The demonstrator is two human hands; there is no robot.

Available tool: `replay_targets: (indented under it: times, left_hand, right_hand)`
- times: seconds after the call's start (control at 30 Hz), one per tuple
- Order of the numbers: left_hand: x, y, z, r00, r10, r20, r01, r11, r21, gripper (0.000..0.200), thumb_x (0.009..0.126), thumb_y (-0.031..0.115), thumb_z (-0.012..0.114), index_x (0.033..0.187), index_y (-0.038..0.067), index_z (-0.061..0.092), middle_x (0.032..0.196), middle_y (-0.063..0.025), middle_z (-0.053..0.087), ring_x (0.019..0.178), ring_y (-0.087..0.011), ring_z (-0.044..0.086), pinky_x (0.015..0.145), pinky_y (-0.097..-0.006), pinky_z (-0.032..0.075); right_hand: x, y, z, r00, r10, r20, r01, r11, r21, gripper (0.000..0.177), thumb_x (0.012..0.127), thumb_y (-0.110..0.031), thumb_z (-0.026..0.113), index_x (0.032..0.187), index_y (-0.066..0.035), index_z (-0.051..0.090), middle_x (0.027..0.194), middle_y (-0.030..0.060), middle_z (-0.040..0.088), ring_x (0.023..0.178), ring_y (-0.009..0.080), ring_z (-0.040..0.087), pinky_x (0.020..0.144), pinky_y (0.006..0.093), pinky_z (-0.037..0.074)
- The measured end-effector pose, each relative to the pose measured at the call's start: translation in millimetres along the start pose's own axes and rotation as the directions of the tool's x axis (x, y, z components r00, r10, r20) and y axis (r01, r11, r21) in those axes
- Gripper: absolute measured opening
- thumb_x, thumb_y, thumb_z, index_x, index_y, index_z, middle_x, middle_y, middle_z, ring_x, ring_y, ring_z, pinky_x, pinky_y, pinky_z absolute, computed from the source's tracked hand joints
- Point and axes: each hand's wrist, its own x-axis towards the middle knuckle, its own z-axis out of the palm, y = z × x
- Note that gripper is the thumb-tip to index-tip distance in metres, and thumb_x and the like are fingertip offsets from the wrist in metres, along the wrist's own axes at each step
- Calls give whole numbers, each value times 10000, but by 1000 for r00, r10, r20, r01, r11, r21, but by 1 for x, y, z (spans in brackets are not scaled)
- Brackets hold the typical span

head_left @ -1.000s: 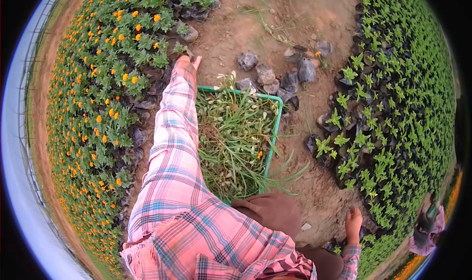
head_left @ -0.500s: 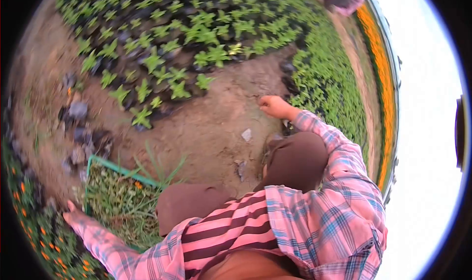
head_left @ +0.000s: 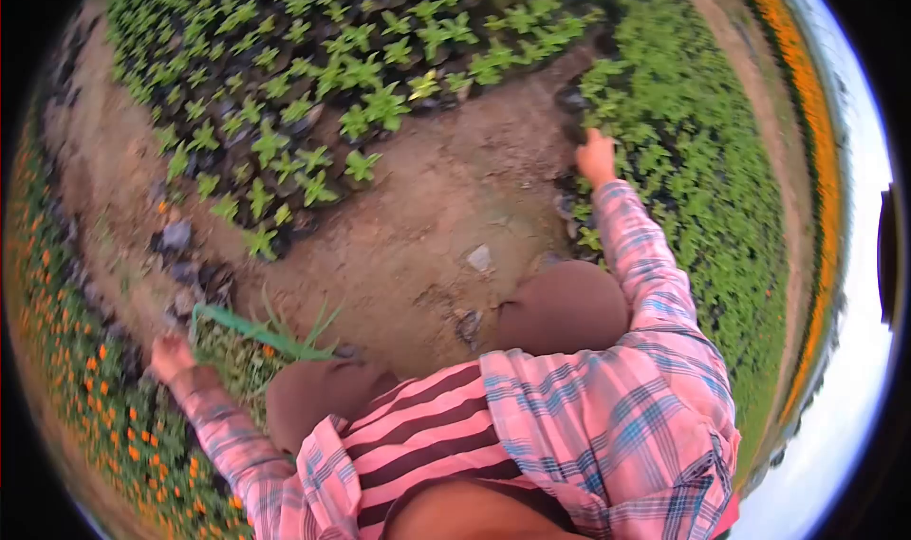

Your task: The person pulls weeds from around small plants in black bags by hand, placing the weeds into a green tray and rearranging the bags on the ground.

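My right hand (head_left: 597, 158) reaches out at the near edge of the right-hand plant bed (head_left: 683, 151). Its fingers stretch forward, fingertips right at the leaves and dark bags there, with nothing visible in them. Low on the left, my left hand (head_left: 173, 357) is beside the corner of a green-rimmed crate (head_left: 251, 326), a little blurred, fingers loosely apart. Cut green weeds (head_left: 228, 352) fill the crate, partly hidden behind my knee. Long grass blades stick up past its rim.
Potted seedlings (head_left: 313, 165) in dark bags spread across the back. Bare soil (head_left: 418, 227) lies between the beds, with a pale stone chip (head_left: 479, 258). Dark plastic scraps (head_left: 180, 246) litter the left. Orange flowers (head_left: 114, 407) border the lower left; another orange row (head_left: 807, 113) runs far right.
My right hand has moved forward and right from over the soil to the plants. My left hand has shifted slightly up and right by the crate. The view has turned.
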Motion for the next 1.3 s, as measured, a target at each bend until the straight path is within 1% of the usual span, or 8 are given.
replay_targets:
  times: [0.03, 0.07, 0.13, 0.43, 0.77, 0.9, 1.1, 1.3]
  left_hand:
    - [-52, 13, 50, 970, -49, 239, 57, 998, -28, 130, 867, 129, 520, 875, 5, 556, 830, -99, 595, 784, -214, 566, 685, -325, 478]
    - [-112, 18, 110, 997, 4, 79, -6, 1000, 24, 97, 855, 123, 570, 895, 38, 545, 817, -88, 590, 751, -196, 556, 663, -316, 482]
    - [-169, 9, 155, 977, -25, 210, 18, 999, 33, 90, 865, 102, 590, 937, 80, 541, 845, -67, 594, 729, -170, 557, 643, -307, 487]
    - [-276, -77, 211, 859, -357, 366, 300, 932, 206, 111, 918, 140, 534, 1009, 78, 532, 889, -56, 600, 760, -163, 583, 680, -314, 504]
    - [-248, -34, 221, 824, -360, 438, 222, 916, 335, 190, 920, 187, 539, 1083, 94, 510, 932, -53, 596, 798, -149, 576, 708, -305, 495]
    - [-223, 4, 236, 803, -300, 515, 96, 918, 385, 198, 922, 203, 534, 1085, 93, 509, 953, -47, 591, 803, -148, 575, 707, -298, 492]
    - [-205, 46, 312, 654, -406, 638, -52, 818, 573, 244, 927, 189, 505, 1137, 66, 492, 1015, -62, 566, 840, -157, 577, 735, -298, 492]
    - [-258, 8, 447, 238, -790, 564, -363, 467, 806, 298, 908, 211, 544, 1151, 46, 490, 1027, -84, 579, 895, -149, 582, 732, -282, 487]
  right_hand:
    - [1, -3, -4, 996, 22, 88, -28, 997, 74, 375, 743, -107, 579, 1102, -6, 534, 985, 273, 589, 943, 449, 537, 837, 484, 442]
    - [1, 3, 5, 997, -34, 76, 30, 998, 60, 355, 751, -107, 580, 1088, -5, 532, 962, 290, 588, 925, 452, 548, 821, 489, 449]
    - [-5, -5, 3, 998, -51, -46, 53, 997, 47, 312, 763, -132, 625, 1035, -5, 540, 924, 292, 579, 910, 455, 547, 801, 486, 451]
    - [-17, -82, -33, 944, -314, -103, 328, 849, 415, 219, 727, -163, 673, 778, -1, 535, 773, 194, 572, 723, 366, 570, 660, 399, 468]
    - [-62, -244, 21, 495, -868, -29, 796, 440, 415, 114, 761, -93, 518, 860, -38, 515, 827, 167, 534, 775, 348, 587, 654, 435, 483]
    - [-62, -213, -5, 726, -687, -37, 577, 580, 575, 191, 782, -120, 513, 964, -68, 545, 891, 156, 548, 849, 341, 580, 725, 431, 485]
    - [11, -77, -16, 968, 75, -239, -6, 961, 278, 341, 760, -74, 578, 1074, -28, 452, 1035, 281, 450, 815, 430, 581, 699, 462, 508]
    - [64, -11, 11, 986, 8, -165, 29, 975, 222, 281, 770, -95, 589, 1025, -37, 488, 914, 244, 566, 809, 412, 585, 698, 472, 481]
